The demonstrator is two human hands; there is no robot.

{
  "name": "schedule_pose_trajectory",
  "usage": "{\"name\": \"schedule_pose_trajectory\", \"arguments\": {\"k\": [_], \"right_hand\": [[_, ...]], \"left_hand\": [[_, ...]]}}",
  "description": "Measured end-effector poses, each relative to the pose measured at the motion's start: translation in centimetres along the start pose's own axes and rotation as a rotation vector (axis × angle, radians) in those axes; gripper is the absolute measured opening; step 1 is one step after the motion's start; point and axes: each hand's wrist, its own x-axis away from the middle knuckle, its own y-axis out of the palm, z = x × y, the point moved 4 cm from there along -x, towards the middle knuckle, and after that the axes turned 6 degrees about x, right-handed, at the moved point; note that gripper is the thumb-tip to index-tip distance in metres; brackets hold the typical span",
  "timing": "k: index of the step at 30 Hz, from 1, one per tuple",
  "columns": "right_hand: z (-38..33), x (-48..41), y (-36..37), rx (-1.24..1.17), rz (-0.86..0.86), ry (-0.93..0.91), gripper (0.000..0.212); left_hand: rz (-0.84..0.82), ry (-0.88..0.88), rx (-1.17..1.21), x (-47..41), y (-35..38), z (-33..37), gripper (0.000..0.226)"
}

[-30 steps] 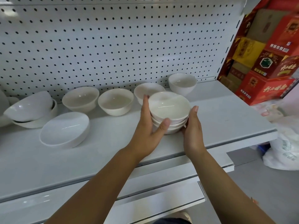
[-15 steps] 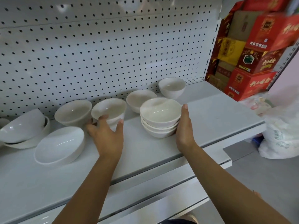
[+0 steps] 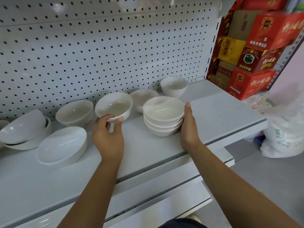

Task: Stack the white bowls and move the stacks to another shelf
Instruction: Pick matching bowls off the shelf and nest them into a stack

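Observation:
A stack of three white bowls (image 3: 162, 118) stands on the grey shelf (image 3: 218, 116). My right hand (image 3: 188, 127) rests flat against the stack's right side. Left of the stack, my left hand (image 3: 107, 139) grips a single white bowl (image 3: 114, 106) by its base and near rim, lifted and tilted off the shelf. Loose white bowls sit along the pegboard: one (image 3: 75, 111) to the left, one (image 3: 143, 99) behind the held bowl, one (image 3: 174, 86) at the back right.
A wide shallow bowl (image 3: 62, 144) lies front left, and tilted larger bowls (image 3: 23, 125) rest at the far left. Red and yellow cartons (image 3: 253, 51) are piled to the right. A white plastic bag (image 3: 286, 130) sits on the floor. Lower shelves (image 3: 164, 191) jut out below.
My left hand left the stack, reached left, closed on a single bowl and has lifted it toward the stack. My right hand has stayed against the stack.

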Motion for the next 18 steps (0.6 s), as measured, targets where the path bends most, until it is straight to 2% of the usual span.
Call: {"name": "schedule_pose_trajectory", "arguments": {"k": [6,14,18], "right_hand": [[0.2,-0.2,-0.2,-0.028,-0.061,0.006,0.056],[0.3,-0.2,-0.1,-0.021,-0.04,-0.001,0.057],[0.1,0.0,-0.2,-0.014,-0.069,-0.032,0.065]], "left_hand": [[-0.018,0.104,0.251,0.6,0.3,3.5,0.019],[-0.45,0.002,0.333,-0.3,2.7,8.3,0.024],[-0.551,-0.016,0.299,0.1,3.7,8.2,0.024]]}}
